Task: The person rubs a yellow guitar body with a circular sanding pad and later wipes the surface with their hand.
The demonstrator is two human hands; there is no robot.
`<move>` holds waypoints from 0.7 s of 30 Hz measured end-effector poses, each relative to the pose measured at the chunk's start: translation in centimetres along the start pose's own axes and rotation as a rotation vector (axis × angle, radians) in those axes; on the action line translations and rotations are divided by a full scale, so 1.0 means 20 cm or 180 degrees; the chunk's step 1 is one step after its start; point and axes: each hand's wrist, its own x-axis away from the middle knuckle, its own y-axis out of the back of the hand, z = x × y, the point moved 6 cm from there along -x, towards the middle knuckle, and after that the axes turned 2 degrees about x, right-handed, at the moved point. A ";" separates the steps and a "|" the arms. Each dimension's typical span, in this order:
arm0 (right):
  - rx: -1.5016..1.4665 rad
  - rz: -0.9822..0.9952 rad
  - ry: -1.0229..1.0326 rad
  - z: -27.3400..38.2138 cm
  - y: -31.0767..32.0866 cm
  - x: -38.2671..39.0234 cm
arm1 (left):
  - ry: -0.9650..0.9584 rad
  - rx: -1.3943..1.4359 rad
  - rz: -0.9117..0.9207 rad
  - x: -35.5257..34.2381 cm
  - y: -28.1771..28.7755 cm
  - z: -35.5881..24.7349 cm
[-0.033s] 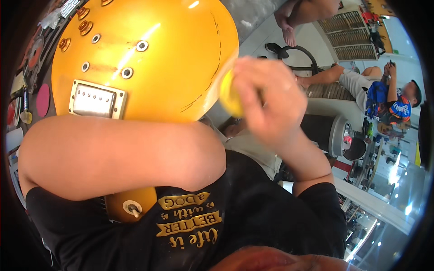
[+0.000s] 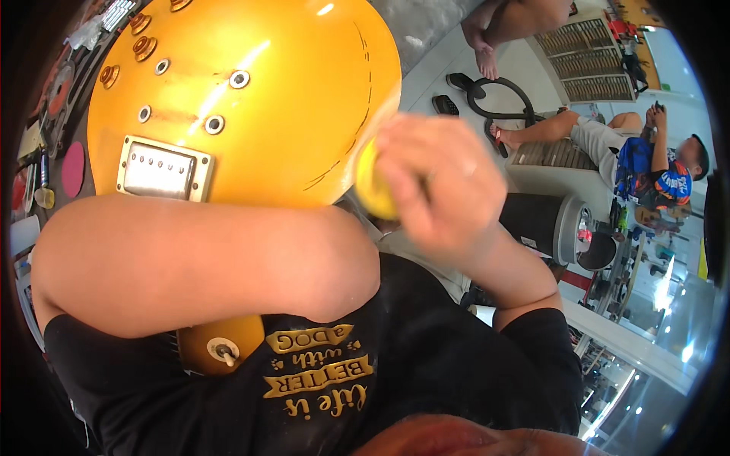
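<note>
A glossy gold electric guitar body (image 2: 296, 99) fills the upper left. A dashed dark line runs along its right side. My right hand (image 2: 441, 182), slightly blurred, has its fingers wrapped round a yellow pad (image 2: 372, 186) at the guitar's lower right edge. Whether the pad presses on the edge cannot be made out. My bent left arm (image 2: 205, 266) lies across the guitar's lower part; the left hand does not show. Above the arm sits a metal pickup (image 2: 160, 171) in a cream frame, and below it a toggle switch (image 2: 224, 353). Amber knobs (image 2: 144, 48) stand at the upper left.
Left of the guitar lie a pink disc (image 2: 73, 169) and assorted tools. On the right are a black hose (image 2: 498, 87), a dark cylindrical container (image 2: 532, 222) and a slatted grey unit (image 2: 589, 57). A seated person (image 2: 646, 163) holds a phone; another person's bare leg (image 2: 494, 23) shows at the top.
My right hand has moved a little left and down with the yellow pad, uncovering a dark shoe on the floor behind it. The guitar and left arm hold still.
</note>
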 end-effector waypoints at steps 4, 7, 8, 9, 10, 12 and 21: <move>0.0261 -0.0148 -0.0097 -0.10 0.02 0.00 | -0.0073 -0.0165 -0.0262 -0.02 -0.03 -0.02; 0.0139 -0.0105 -0.0050 -0.04 0.02 0.00 | -0.0129 -0.0138 -0.0175 -0.01 -0.02 -0.03; 0.0056 -0.0023 -0.0080 -0.02 0.01 0.01 | -0.0150 -0.0163 -0.0162 0.00 0.01 -0.02; -0.0024 0.0056 -0.0099 0.00 0.00 0.01 | -0.0107 -0.0025 0.0012 0.02 0.03 -0.01; -0.0036 -0.0006 0.0023 0.00 0.01 0.00 | 0.0031 0.0210 0.0160 0.04 0.01 -0.04; 0.0322 -0.0170 -0.0064 -0.11 0.03 -0.02 | -0.0036 0.0048 -0.0006 -0.01 -0.05 -0.03; 0.0201 -0.0102 -0.0182 -0.08 0.03 -0.02 | -0.0157 -0.0101 -0.0241 -0.01 -0.05 -0.02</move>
